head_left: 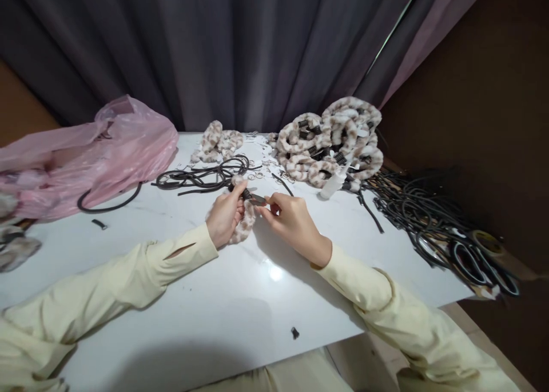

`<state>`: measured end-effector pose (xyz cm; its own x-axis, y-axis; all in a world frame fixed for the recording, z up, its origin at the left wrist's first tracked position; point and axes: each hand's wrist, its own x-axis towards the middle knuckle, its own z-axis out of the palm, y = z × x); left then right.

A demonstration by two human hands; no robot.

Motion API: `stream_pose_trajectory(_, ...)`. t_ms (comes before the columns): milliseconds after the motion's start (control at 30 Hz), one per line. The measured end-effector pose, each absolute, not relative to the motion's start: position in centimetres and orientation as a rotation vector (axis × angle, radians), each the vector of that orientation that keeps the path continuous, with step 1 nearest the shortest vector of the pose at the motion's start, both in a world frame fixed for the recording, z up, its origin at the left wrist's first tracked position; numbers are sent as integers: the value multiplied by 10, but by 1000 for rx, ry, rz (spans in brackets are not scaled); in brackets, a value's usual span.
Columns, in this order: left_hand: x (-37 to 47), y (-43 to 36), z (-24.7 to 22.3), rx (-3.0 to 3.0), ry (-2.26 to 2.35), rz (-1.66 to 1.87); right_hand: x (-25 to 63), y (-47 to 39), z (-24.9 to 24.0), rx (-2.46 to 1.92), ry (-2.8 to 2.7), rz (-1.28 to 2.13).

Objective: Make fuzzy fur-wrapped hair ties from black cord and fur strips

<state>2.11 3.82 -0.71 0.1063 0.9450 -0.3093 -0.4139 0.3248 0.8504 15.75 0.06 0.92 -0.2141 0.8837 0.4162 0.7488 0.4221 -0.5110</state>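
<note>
In front of me, my left hand (223, 219) is closed around a fluffy white-and-brown fur loop (244, 227), which hangs below the fingers. A black ribbed piece sticks out past my left thumb. My right hand (290, 218) pinches a small flat dark piece (258, 200) against that black part; its exact kind is too small to tell. Beyond my left hand lies a tangle of black cords (193, 178). A short black cord (282, 184) rests just past my right fingers, near scattered small metal rings (257, 175).
A heap of similar fur loops (300, 132) stands back right, with a white bottle (333, 183) before it. Many black cords (412, 198) spread along the right edge. A pink plastic bag (141, 135) fills the back left. A small black piece (294, 332) lies near the front edge.
</note>
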Motion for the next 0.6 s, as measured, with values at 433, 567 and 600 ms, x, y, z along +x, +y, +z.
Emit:
stream_pose_trajectory(433, 26, 35, -1, 772, 1146, 1098, 165, 11, 9, -1399, -1989, 243)
stream_pose_trajectory(567, 25, 36, -6, 902, 1212, 1104, 169, 11, 13, -1405, -2029, 271)
stream_pose_trajectory(600, 25, 36, -7, 932, 1214, 1101, 169, 10, 13, -1408, -2033, 276)
